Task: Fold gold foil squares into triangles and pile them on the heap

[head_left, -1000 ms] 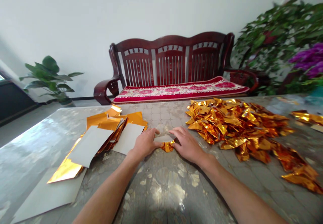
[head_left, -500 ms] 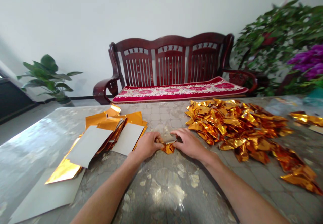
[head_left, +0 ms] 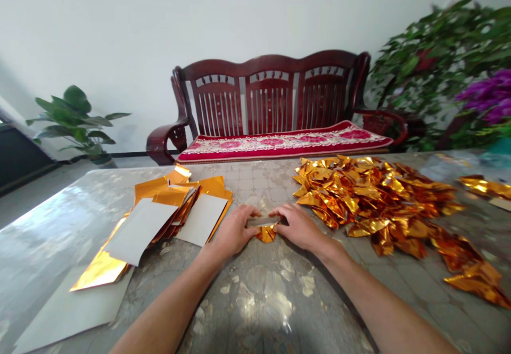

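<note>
Foil (head_left: pixel 265 233), gold, between left hand (head_left: pixel 235 231) and right hand (head_left: pixel 297 227)

Seemingly gold foil (head_left: pixel 375 205); crimson floral cushion (head_left: pixel 279 143).

Glossy table (head_left: pixel 255 311) strewn with gold foil (head_left: pixel 371 199)

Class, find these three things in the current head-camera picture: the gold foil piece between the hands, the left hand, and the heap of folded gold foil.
gold foil piece (head_left: pixel 265 233): head view, its lower gold part.
left hand (head_left: pixel 235 231): head view, back of the hand.
heap of folded gold foil (head_left: pixel 371 197): head view, middle of the heap.
</note>
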A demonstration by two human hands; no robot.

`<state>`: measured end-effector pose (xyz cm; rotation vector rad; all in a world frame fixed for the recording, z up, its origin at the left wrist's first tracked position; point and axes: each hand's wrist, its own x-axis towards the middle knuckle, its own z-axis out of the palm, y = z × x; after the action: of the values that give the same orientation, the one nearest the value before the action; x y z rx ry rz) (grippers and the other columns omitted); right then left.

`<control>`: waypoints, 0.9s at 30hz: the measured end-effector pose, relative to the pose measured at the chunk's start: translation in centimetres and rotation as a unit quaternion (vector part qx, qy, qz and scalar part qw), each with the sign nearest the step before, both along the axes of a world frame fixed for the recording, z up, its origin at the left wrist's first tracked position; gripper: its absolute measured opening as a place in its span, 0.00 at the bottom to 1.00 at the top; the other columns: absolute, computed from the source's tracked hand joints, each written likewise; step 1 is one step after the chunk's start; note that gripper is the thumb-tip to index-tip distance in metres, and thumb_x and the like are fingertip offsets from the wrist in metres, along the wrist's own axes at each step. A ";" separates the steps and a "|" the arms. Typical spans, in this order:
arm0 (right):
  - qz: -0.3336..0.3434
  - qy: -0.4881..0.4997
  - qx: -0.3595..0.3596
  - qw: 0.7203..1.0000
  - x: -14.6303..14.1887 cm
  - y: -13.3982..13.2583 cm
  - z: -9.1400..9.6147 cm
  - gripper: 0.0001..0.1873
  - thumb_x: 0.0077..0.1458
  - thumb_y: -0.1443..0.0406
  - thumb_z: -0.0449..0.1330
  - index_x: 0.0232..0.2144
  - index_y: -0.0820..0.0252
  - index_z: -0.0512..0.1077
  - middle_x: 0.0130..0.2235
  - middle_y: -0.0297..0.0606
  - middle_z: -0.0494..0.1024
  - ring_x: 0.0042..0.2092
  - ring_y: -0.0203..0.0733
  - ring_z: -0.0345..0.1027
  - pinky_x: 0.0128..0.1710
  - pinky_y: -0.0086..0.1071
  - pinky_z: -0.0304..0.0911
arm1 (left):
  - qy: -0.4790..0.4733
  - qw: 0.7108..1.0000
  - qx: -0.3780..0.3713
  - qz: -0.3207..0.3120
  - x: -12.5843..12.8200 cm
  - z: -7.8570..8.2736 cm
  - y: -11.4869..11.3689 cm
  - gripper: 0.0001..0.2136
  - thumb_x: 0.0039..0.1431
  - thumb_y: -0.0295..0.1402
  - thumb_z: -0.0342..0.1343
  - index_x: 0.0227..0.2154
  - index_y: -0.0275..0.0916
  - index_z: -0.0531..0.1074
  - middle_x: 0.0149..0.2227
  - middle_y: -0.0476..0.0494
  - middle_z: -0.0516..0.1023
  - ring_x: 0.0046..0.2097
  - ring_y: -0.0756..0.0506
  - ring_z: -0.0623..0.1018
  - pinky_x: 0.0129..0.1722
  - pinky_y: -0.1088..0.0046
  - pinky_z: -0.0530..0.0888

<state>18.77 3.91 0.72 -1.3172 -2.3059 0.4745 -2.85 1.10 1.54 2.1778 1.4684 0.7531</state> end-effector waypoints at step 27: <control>-0.011 -0.002 0.018 1.000 0.2 0.4 0.4 0.05 0.57 0.67 0.59 0.30 0.57 0.74 0.35 0.35 0.77 0.38 0.39 0.67 0.38 0.31 0.56 | 0.173 0.973 0.103 -0.113 0.6 1.0 -1.5 0.15 0.63 0.26 0.48 0.45 0.49 0.76 0.54 0.44 0.70 0.46 0.45 0.74 0.49 0.66 0.69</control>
<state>19.00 4.29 1.08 -1.3251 -2.2902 0.4216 -2.23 -0.40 2.59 2.6879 1.3080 0.4824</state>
